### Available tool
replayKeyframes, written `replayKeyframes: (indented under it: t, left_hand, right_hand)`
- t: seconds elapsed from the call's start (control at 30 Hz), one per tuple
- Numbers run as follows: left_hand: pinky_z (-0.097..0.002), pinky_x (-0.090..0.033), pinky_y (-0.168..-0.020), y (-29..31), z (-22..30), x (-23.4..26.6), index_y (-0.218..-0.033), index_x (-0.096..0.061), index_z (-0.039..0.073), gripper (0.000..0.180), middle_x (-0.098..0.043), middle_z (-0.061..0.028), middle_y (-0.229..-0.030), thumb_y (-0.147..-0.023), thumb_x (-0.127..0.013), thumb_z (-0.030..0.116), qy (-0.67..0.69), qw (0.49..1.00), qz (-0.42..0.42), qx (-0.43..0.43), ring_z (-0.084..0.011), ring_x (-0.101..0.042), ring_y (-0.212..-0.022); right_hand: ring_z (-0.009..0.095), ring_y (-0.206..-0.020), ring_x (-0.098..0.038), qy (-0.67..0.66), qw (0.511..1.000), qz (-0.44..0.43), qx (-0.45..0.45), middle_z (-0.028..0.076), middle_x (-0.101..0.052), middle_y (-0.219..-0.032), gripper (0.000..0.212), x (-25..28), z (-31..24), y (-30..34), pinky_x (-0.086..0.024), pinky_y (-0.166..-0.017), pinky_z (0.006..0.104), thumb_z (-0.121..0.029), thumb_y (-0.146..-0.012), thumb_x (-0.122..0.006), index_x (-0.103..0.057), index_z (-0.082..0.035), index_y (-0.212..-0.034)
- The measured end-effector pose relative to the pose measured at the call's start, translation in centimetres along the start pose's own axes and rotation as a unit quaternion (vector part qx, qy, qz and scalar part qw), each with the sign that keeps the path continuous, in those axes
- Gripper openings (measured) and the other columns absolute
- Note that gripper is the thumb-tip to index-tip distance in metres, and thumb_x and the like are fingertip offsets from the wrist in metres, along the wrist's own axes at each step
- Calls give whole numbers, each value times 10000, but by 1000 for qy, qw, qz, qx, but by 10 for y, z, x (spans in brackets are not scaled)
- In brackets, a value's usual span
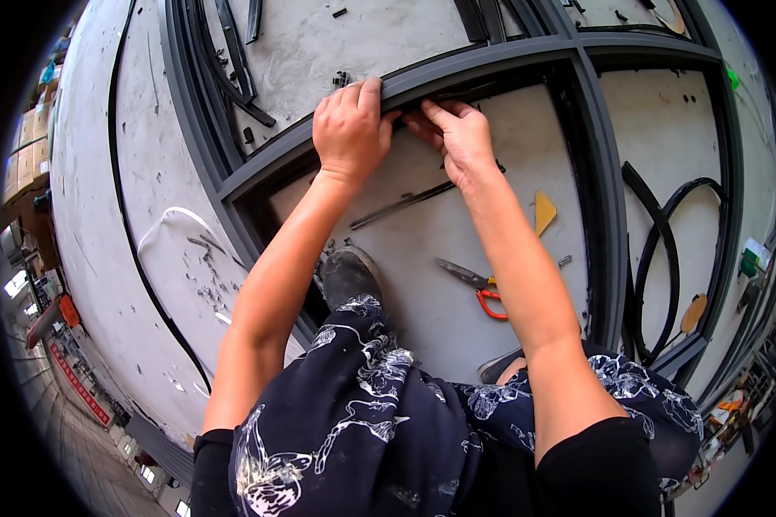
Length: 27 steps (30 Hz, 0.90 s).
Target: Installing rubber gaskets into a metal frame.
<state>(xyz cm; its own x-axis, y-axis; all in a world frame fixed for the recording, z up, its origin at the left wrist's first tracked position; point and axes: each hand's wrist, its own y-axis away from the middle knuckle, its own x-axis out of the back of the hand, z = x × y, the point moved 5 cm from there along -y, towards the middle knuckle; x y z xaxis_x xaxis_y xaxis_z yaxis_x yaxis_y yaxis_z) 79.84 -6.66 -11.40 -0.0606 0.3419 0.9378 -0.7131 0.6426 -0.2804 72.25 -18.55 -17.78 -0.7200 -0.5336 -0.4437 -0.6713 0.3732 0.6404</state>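
Note:
A dark grey metal frame [608,164] with several openings lies around and ahead of me. My left hand [351,125] is curled over its crossbar [509,59], with the fingers wrapped across the top and the thumb toward the inner side. Just right of it, my right hand [461,138] reaches the inner side of the same bar. Its fingers are bent together in the shadow beside a black rubber strip [526,80] along the inner edge; what they pinch is hidden. Below the right hand, a thin dark strip [403,205] lies on the pale surface inside the opening.
Scissors with red handles [490,303] lie beside my right forearm, near a yellow wedge-shaped piece [544,212]. My shoe [352,276] stands inside the opening. Looped black strips [660,233] lie in the right opening. Black scraps [207,271] and a white strip [165,220] lie left.

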Motion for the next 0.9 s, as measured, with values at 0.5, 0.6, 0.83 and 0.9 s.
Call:
replayKeyframes:
  t: [0.5, 0.6, 0.83, 0.9]
  left_hand:
    - [-382, -485, -755, -18, 18, -3, -1087, -602, 44, 462, -650, -109, -972, -734, -747, 303, -6, 1000, -7, -23, -299, -620, -859]
    - [-383, -481, -771, -19, 19, -6, -1091, -597, 44, 466, -653, -119, -987, -741, -744, 314, 9, 1000, -7, -15, -291, -625, -870]
    - [-383, -488, -779, -24, 25, -10, -1102, -586, 46, 457, -647, -122, -1007, -750, -736, 296, -4, 999, -12, -32, -299, -624, -892]
    - [-384, -491, -775, -29, 30, -10, -1103, -583, 46, 456, -644, -121, -1009, -749, -735, 289, -2, 999, -3, -52, -300, -626, -887]
  right_hand:
    - [201, -733, -679, -1, 999, 33, 31, 125, -665, -870, 144, 27, -29, -15, -596, -656, 305, -96, -928, -610, -596, 47, -920]
    - [195, -727, -674, -10, 999, 18, 24, 122, -668, -868, 140, 23, -29, -13, -593, -659, 300, -102, -928, -611, -597, 37, -925]
    - [180, -696, -666, 20, 999, 30, 0, 94, -674, -833, 133, 25, -29, -16, -580, -644, 296, -121, -926, -625, -604, 9, -938]
    - [179, -694, -666, 22, 999, 30, 3, 93, -674, -832, 136, 27, -31, -16, -580, -643, 296, -125, -924, -630, -606, 8, -940]
